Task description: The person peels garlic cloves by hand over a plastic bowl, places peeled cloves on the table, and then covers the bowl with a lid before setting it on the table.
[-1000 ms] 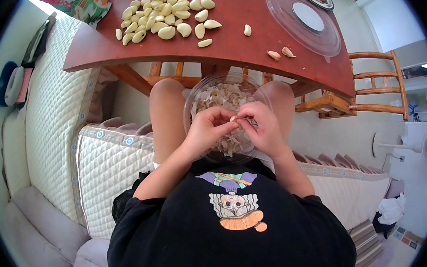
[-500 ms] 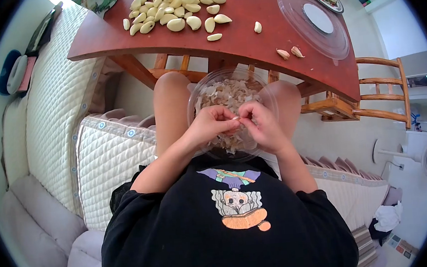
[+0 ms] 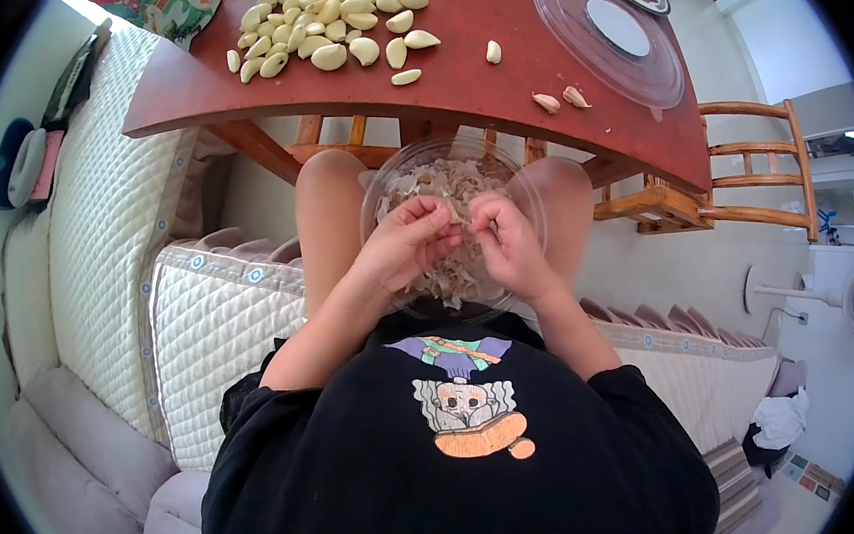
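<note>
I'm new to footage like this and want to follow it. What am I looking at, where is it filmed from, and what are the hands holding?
There is no machine here: these are a person's bare hands. Every picture comes from one camera worn on the head, looking forward and down, so the left hand appears at left and the right hand at right. Both are over a clear bowl of papery peelings on the lap. Their fingertips are close together, but whatever they may hold is too small or hidden to tell.

On the red-brown table lie a pile of pale garlic cloves, two pinkish cloves in their skins, a clear lid and, at the far right, a plate with cut pieces.
</note>
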The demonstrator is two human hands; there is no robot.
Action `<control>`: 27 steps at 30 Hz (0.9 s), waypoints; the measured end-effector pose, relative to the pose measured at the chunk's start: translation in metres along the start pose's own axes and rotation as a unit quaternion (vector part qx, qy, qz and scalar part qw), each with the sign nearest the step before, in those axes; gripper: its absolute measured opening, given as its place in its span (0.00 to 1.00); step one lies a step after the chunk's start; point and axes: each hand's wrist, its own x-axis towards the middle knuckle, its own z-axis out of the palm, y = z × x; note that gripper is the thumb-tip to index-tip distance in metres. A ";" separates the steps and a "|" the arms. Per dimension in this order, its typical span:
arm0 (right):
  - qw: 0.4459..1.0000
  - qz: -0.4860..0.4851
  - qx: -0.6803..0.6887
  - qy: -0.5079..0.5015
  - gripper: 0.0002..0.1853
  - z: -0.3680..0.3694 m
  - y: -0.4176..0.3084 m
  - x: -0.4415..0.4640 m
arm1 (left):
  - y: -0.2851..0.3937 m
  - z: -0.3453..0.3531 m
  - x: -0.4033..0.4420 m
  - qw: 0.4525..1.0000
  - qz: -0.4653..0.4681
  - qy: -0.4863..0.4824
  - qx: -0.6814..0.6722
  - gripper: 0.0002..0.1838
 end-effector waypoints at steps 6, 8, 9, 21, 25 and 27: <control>1.000 0.003 -0.012 0.020 0.09 -0.004 0.007 -0.006 | -0.006 0.004 0.003 0.996 0.070 0.037 -0.027 0.08; 0.998 0.027 -0.031 0.045 0.09 -0.004 0.006 -0.006 | -0.004 0.001 0.004 0.994 0.088 0.052 -0.032 0.09; 0.994 0.068 -0.048 0.065 0.09 -0.004 0.003 -0.007 | 0.002 0.004 0.001 0.993 0.094 0.063 -0.012 0.09; 0.980 0.037 -0.192 0.035 0.04 -0.010 -0.013 0.007 | -0.009 0.010 -0.003 0.932 0.188 0.051 0.306 0.15; 0.992 0.119 -0.038 0.021 0.04 -0.006 -0.016 0.008 | -0.009 0.017 -0.003 0.902 0.194 0.061 0.380 0.13; 0.990 0.134 -0.027 0.017 0.04 -0.005 -0.013 0.007 | -0.008 0.020 -0.005 0.887 0.210 0.068 0.405 0.12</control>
